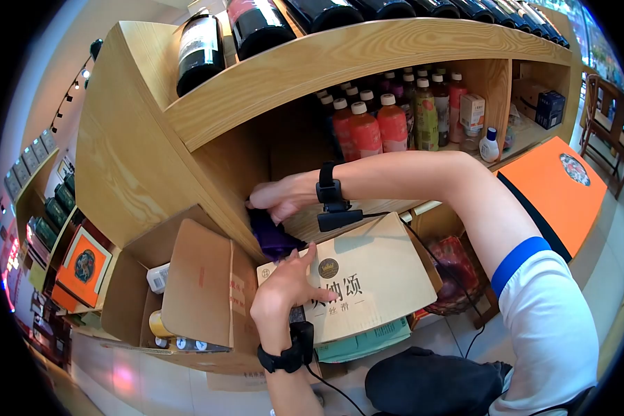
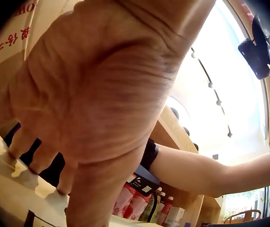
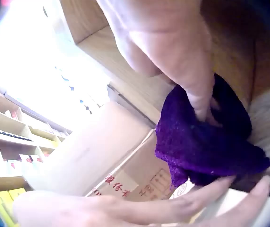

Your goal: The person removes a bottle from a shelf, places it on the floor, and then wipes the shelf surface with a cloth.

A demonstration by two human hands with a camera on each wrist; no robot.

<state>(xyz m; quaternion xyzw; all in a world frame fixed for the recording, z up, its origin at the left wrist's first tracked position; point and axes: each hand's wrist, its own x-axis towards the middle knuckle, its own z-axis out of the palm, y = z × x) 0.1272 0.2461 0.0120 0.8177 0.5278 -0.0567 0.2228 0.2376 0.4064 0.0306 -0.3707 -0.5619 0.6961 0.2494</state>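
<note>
In the head view my right hand [image 1: 282,197] reaches into the left corner of the cabinet shelf and holds a dark purple cloth [image 1: 274,238]. In the right wrist view, this cloth [image 3: 203,142] hangs in folds from the fingers against the wooden boards. My left hand [image 1: 284,286] rests on top of a cream cardboard box [image 1: 378,260] with dark printed characters, its fingers spread towards the cloth. The left wrist view shows the palm [image 2: 92,94] close up, with the fingertips at the box's pale surface.
An open brown carton [image 1: 197,277] holding bottles stands left of the cream box. Several drink bottles [image 1: 367,128] fill the shelf behind my right arm, with wine bottles [image 1: 260,28] above. An orange box [image 1: 555,187] lies at the right. A green packet [image 1: 364,341] sticks out beneath the cream box.
</note>
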